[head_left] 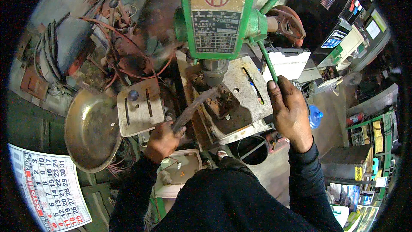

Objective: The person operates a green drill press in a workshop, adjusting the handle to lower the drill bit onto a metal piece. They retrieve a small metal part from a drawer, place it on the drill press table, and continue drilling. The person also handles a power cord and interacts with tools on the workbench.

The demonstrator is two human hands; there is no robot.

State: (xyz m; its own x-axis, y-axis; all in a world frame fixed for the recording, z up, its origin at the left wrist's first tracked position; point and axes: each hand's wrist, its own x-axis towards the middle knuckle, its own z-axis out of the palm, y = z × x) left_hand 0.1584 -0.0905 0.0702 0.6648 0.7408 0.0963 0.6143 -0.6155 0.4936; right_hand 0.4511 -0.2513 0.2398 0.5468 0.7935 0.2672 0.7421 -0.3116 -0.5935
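A green bench drill press stands in front of me, its metal chuck hanging over the drill table. My right hand is closed round the lower end of a green feed lever. My left hand is closed on a worn brown bar, which slants up to the right. The bar's far end lies just below the chuck; whether a drill bit touches it I cannot make out. Under that end sits a rusty block on the drill table.
Left of the drill are a slotted metal plate with a round knob and a large round metal pan. Hoses and cables lie beyond them. Below are a light plastic bin and a dark round bucket. A blue bottle stands right.
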